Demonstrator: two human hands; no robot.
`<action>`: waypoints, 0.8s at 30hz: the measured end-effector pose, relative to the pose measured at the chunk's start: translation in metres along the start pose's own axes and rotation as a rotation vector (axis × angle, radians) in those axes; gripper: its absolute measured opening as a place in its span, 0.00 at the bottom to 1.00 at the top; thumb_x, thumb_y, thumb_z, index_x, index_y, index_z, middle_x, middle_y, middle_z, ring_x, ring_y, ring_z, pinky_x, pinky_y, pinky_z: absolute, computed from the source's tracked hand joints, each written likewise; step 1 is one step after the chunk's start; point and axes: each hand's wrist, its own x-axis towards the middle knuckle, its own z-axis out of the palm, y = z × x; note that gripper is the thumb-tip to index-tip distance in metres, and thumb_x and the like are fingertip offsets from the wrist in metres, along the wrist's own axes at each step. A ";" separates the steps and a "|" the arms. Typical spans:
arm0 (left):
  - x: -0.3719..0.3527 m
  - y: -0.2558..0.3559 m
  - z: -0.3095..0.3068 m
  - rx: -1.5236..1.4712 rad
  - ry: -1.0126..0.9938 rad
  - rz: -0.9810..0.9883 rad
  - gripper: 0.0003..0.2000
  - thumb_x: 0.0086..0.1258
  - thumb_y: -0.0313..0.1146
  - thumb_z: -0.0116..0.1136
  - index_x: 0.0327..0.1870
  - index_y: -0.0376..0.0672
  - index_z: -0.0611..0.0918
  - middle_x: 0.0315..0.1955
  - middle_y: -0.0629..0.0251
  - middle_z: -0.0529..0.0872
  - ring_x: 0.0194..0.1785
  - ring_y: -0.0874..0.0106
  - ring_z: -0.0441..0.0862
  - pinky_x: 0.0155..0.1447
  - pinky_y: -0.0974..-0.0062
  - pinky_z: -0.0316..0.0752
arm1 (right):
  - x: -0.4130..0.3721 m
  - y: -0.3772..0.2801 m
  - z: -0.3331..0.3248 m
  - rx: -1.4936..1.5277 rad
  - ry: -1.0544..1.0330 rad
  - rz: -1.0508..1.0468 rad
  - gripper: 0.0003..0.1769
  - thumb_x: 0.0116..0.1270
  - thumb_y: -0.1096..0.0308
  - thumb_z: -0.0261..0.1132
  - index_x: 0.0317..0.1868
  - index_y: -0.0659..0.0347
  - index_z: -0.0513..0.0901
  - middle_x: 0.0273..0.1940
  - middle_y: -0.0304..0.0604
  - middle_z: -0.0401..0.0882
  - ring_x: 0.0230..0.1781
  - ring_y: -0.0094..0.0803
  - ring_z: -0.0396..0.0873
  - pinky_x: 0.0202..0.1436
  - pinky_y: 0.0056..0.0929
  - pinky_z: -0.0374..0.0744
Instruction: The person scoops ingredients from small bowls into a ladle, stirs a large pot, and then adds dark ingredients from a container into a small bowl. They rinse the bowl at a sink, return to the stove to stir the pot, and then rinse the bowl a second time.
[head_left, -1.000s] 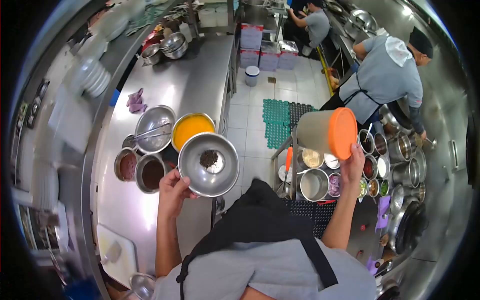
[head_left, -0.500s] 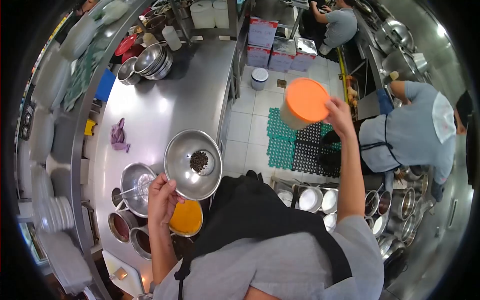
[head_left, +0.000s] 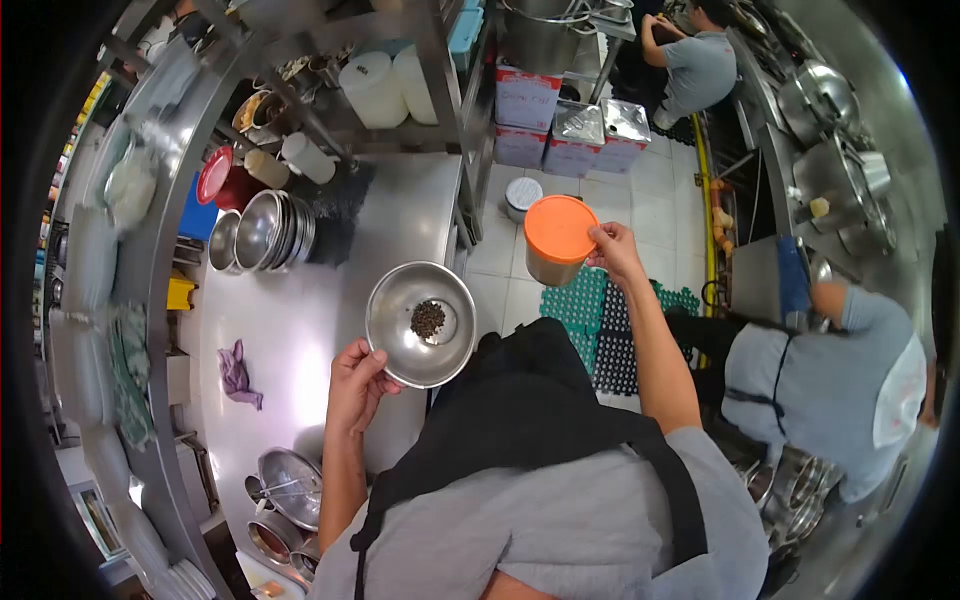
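Note:
My left hand [head_left: 360, 385] grips the rim of a steel bowl [head_left: 400, 350], its thumb over the edge. A small heap of dark peppercorn-like grains [head_left: 427, 319] lies in the bottom of that bowl. Out to the right, my right hand [head_left: 617, 252] is closed on the edge of a tub with an orange lid [head_left: 560, 228]. The tub's side looks greyish brown, and what it contains cannot be made out. Both bowl and tub are held up in the air, apart from each other, the bowl beside the steel table [head_left: 330, 310].
Stacked steel bowls [head_left: 262, 232] and a purple cloth [head_left: 238, 374] are on the table. Nearer stands a bowl with a whisk [head_left: 292, 487]. Boxes [head_left: 527, 100] and a white-lidded bucket [head_left: 523, 196] are on the floor ahead. A co-worker [head_left: 815, 370] bends at the right; another person [head_left: 697, 68] is farther off.
The view has shifted forward along the table. The orange-lidded tub has come lower and closer to the bowl, and is less blurred. Both hands keep their hold.

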 end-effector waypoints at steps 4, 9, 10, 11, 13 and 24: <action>0.054 0.015 0.032 -0.017 0.116 0.011 0.02 0.74 0.26 0.58 0.40 0.40 0.77 0.31 0.59 0.87 0.27 0.68 0.88 0.29 0.76 0.86 | 0.097 -0.011 0.010 0.125 0.050 0.035 0.13 0.68 0.68 0.67 0.44 0.69 0.75 0.28 0.44 0.78 0.19 0.28 0.78 0.21 0.28 0.84; 0.094 0.011 0.069 -0.037 0.335 0.029 0.02 0.74 0.25 0.57 0.39 0.40 0.77 0.31 0.58 0.87 0.27 0.68 0.88 0.30 0.75 0.86 | 0.272 -0.011 0.063 0.037 -0.036 0.051 0.12 0.67 0.69 0.67 0.42 0.68 0.75 0.27 0.42 0.77 0.17 0.31 0.79 0.20 0.31 0.84; 0.098 0.011 0.078 -0.048 0.389 0.039 0.02 0.74 0.25 0.57 0.39 0.40 0.77 0.30 0.58 0.87 0.28 0.68 0.88 0.30 0.75 0.86 | 0.304 -0.013 0.080 0.015 -0.050 0.044 0.12 0.66 0.69 0.67 0.41 0.68 0.75 0.26 0.42 0.76 0.17 0.31 0.78 0.20 0.31 0.84; 0.099 0.009 0.087 -0.062 0.449 0.047 0.02 0.74 0.25 0.57 0.38 0.41 0.77 0.30 0.58 0.88 0.28 0.68 0.89 0.30 0.75 0.87 | 0.333 -0.012 0.097 -0.009 -0.069 0.038 0.12 0.66 0.69 0.68 0.41 0.67 0.75 0.25 0.41 0.76 0.16 0.31 0.78 0.20 0.32 0.84; 0.098 0.000 0.103 -0.125 0.556 0.067 0.02 0.74 0.25 0.57 0.38 0.41 0.77 0.29 0.58 0.88 0.28 0.67 0.89 0.29 0.75 0.87 | 0.384 -0.014 0.126 0.038 -0.116 0.056 0.11 0.66 0.69 0.68 0.40 0.67 0.74 0.24 0.41 0.75 0.16 0.32 0.79 0.20 0.33 0.84; 0.043 -0.062 0.169 -0.437 0.984 0.266 0.00 0.74 0.25 0.56 0.40 0.41 0.78 0.31 0.59 0.88 0.29 0.64 0.89 0.30 0.73 0.87 | 0.521 0.042 0.266 0.098 -0.341 0.164 0.16 0.67 0.77 0.64 0.53 0.66 0.72 0.39 0.49 0.80 0.32 0.41 0.83 0.32 0.45 0.90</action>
